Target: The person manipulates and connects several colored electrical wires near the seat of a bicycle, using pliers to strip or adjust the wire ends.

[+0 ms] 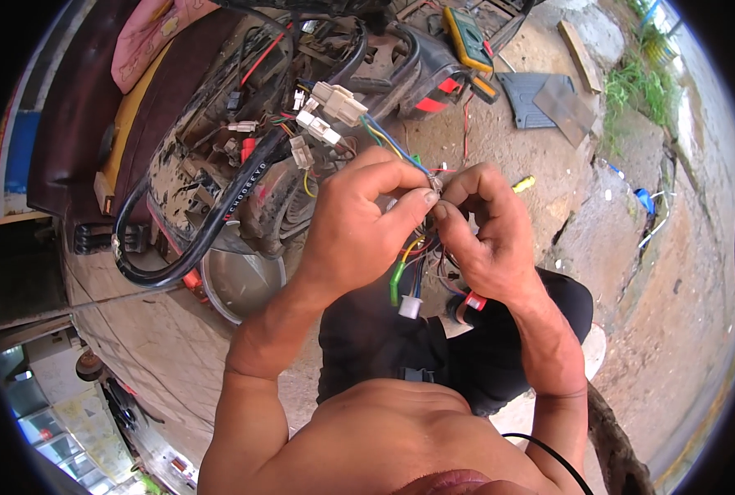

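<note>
The left hand [355, 223] is closed in a pinch, thumb against forefinger, on thin wires [398, 148]. The right hand [495, 231] is likewise closed in a pinch on the wires, its other fingers curled. The exact contact of each fingertip cannot be told. The gripped section lies directly between the two sets of fingertips, about equally near each. From it, the blue and yellow wires run up and to the left, their long axis diagonal, toward the pale plugs [338, 103]; the left hand is nearer to these. Below the fingertips hang a green sleeve [396, 283] and a white plug [410, 307]. Farther left, a black bar [219, 231] curves above a metal bowl [244, 289]. A meter [468, 40] rests beyond the right hand.
</note>
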Motion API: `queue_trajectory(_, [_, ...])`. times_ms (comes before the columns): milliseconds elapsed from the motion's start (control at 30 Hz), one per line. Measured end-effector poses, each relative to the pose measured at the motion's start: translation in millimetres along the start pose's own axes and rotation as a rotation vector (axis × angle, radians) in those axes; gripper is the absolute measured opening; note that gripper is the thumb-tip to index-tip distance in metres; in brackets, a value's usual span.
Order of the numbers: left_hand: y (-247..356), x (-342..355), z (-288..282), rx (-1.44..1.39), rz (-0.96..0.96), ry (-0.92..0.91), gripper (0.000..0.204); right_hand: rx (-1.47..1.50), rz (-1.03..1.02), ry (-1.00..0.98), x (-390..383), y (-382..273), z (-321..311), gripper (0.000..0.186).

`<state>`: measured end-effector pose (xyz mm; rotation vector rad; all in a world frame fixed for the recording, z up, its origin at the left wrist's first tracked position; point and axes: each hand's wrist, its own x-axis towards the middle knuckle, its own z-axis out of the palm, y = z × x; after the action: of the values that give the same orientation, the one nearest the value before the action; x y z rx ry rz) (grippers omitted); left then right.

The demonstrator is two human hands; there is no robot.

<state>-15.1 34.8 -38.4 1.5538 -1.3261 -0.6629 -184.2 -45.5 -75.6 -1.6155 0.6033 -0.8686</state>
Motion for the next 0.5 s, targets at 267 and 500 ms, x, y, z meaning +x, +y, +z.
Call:
queue_trajectory(267, [20.9,9.8,-27.7,0.536,0.421,0.020,0.030,0.047,0.039,-0.064,-3.4,-3.5,-2.6,0.011])
queue_trajectory(500, [27.2,38.4,-46.3,0.675,0.660,-0.368,0.024,-0.072,0.061,-0.103,-3.9,-6.0,-4.1,0.012])
